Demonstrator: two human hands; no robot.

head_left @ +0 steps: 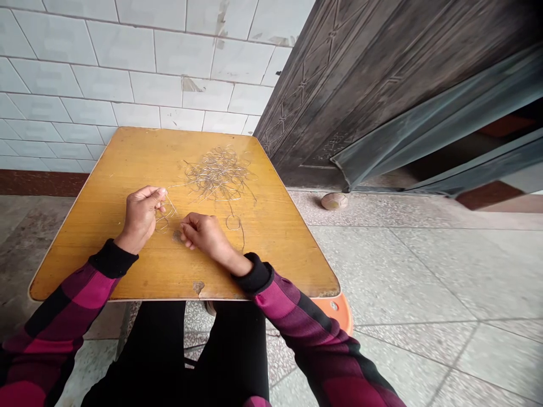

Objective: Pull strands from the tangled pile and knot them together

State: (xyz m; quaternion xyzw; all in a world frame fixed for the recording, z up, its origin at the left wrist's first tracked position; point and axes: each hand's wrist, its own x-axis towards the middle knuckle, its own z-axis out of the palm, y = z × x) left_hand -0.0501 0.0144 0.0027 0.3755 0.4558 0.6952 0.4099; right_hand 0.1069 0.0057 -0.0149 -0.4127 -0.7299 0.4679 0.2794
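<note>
A loose tangle of thin wire (218, 171) lies on the far middle of the yellow wooden table (280, 254). Left of the tangle, my left hand (141, 217) pinches a piece of thin wire between thumb and forefinger. Coils of that wire (162, 223) hang below its fingers, and a strand stretches from the fingertips toward the tangle. Lower and to the right, my right hand (206, 233) is closed, fingers curled near the tabletop; what it holds, if anything, cannot be made out. Beyond its wrist, a single strand with a small loop (233, 222) trails from the tangle.
White wall tiles (125, 48) rise behind the table. A dark carved wooden door (314, 107) with a grey-green curtain (394, 138) stands at the right. A rounded stone-like object (334, 201) lies on the floor. Part of an orange stool (337, 308) shows by the table's near right corner.
</note>
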